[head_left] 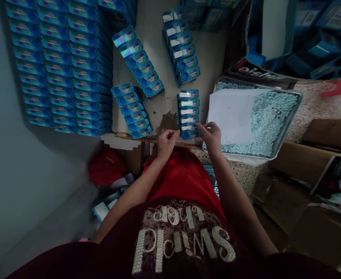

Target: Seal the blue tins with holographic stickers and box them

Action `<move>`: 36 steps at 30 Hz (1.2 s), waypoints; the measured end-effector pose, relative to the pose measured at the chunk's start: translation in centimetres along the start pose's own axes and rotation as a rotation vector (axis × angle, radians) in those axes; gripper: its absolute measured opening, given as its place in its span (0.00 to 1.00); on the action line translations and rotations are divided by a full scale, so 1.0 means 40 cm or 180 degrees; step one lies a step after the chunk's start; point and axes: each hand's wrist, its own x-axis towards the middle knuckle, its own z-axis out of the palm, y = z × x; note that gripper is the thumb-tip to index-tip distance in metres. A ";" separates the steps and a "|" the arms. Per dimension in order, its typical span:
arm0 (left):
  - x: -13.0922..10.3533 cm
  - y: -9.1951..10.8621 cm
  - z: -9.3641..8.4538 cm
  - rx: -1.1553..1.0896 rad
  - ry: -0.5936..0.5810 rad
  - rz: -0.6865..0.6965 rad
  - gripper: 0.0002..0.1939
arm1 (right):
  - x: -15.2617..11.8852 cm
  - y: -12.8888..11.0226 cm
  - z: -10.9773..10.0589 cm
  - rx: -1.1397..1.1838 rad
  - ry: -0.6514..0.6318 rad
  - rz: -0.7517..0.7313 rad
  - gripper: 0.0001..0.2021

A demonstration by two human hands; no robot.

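Observation:
A short row of small blue boxes (189, 135) lies at the table's front edge. Shiny silver-white labels (187, 111) cross most of them; the frontmost box shows none. Just left of that row is my left hand (167, 144), its thumb and fingertips pinched together; what they hold, if anything, is too small to make out. My right hand (211, 137) reaches in from the other side, its curled fingertips at the right end of the second box from the front. Whether a label is between them cannot be seen.
More blue boxes stand in rows (143, 69) on the table, with a tall stack (60, 69) at left. To the right, a metal tray (286, 133) holds pale blue pellets under a white sheet (231, 116). Cardboard boxes (301, 162) crowd the floor at right.

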 end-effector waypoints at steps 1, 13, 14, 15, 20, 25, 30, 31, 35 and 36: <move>-0.022 0.003 0.001 -0.0157 -0.0302 -0.0159 0.20 | -0.008 -0.008 0.006 0.0114 0.0042 0.0046 0.23; -0.066 0.049 -0.027 -0.0314 -0.0745 -0.0480 0.23 | -0.071 -0.014 -0.001 0.1058 -0.0616 0.0660 0.33; -0.062 0.047 -0.035 -0.0206 -0.0749 -0.0347 0.23 | -0.074 -0.010 -0.002 0.0993 -0.0578 0.0668 0.33; -0.057 0.042 -0.041 -0.0091 -0.0758 -0.0200 0.22 | -0.076 -0.006 0.000 0.0899 -0.0470 0.0645 0.32; -0.020 0.007 -0.038 0.0427 -0.0629 0.0299 0.17 | -0.073 0.010 0.038 0.0330 0.0260 0.0204 0.23; 0.014 -0.022 -0.026 0.0515 -0.0373 0.0293 0.16 | -0.056 0.020 0.062 -0.0114 0.0487 -0.0008 0.18; 0.032 -0.046 -0.023 0.0484 -0.0293 0.0321 0.13 | -0.049 0.026 0.075 -0.0146 0.0471 -0.0038 0.18; 0.036 -0.052 -0.021 0.0485 -0.0286 0.0320 0.14 | -0.049 0.028 0.079 -0.0124 0.0464 -0.0019 0.18; 0.052 -0.081 -0.010 0.0315 -0.0301 0.0159 0.15 | -0.051 0.043 0.088 -0.0263 0.0611 -0.0005 0.20; 0.055 -0.088 -0.006 0.0207 -0.0334 0.0055 0.15 | -0.049 0.048 0.086 -0.0386 0.0713 -0.0021 0.21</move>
